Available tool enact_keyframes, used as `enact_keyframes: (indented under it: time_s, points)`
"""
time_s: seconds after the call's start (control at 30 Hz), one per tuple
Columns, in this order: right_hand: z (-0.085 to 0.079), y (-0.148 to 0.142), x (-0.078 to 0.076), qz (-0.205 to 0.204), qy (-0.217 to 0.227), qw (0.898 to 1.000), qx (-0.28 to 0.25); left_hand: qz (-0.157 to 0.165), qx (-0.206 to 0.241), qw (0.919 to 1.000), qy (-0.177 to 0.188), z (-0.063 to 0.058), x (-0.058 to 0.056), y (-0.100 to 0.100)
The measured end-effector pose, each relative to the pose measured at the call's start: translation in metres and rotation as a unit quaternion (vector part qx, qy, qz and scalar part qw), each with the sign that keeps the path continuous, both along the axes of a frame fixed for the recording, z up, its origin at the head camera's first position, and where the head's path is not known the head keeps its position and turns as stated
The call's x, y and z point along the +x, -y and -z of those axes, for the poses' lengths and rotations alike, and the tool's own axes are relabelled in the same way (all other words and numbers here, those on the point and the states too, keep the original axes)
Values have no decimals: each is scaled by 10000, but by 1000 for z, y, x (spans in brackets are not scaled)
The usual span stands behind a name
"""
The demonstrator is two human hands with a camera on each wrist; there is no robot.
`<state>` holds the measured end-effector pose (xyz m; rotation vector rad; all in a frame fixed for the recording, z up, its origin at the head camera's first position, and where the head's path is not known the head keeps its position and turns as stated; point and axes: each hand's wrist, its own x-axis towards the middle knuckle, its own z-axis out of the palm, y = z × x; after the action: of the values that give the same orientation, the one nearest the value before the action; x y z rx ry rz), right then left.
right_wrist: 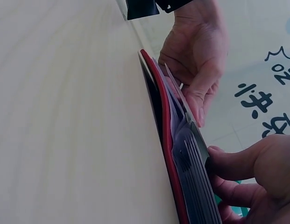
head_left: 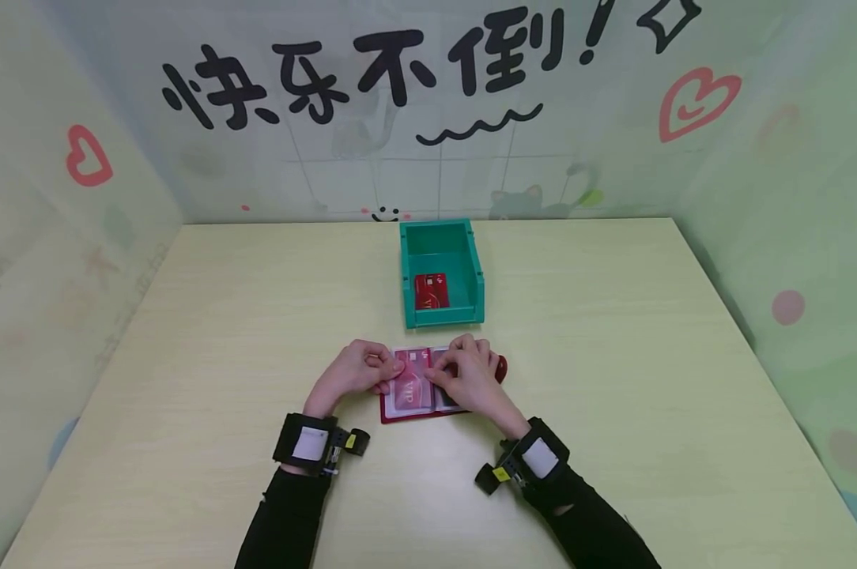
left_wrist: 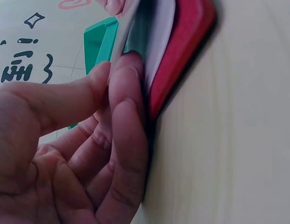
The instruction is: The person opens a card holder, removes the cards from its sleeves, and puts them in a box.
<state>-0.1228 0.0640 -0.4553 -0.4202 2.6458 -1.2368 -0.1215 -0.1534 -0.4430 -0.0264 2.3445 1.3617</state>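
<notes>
An opened card holder (head_left: 428,414) with a red cover and clear sleeves lies on the table before both hands. A pink-red card (head_left: 410,387) with "VIP" lettering shows on its left side. My left hand (head_left: 360,367) pinches the left edge of a sleeve page (left_wrist: 127,28), thumb on one face and index finger behind it. At the right half, my right hand (head_left: 471,375) pinches the sleeve edge near the fold with thumb and index finger. Several stacked sleeves (right_wrist: 194,177) fan beside its thumb in the right wrist view. The right hand covers part of the right page.
A green bin (head_left: 443,318) stands just beyond the card holder, with a red card (head_left: 432,291) inside. The pale wooden table (head_left: 258,300) is bordered by printed panels (head_left: 428,174) at the back and both sides.
</notes>
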Motion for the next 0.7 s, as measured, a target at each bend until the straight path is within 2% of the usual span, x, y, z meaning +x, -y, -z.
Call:
enact_keyframes:
  time_s: [0.2,0.53,0.7]
  points:
    - [0,-4,-2,36,40,10000,-54,117,120,9999,-40,-1,0,2]
    - [4,3,2,-30,-662,9971,367,-60,190,9998,7,3,-2,1]
    - [4,3,1,-166,-810,9947,614,-149,114,9998,4,2,-1,-1]
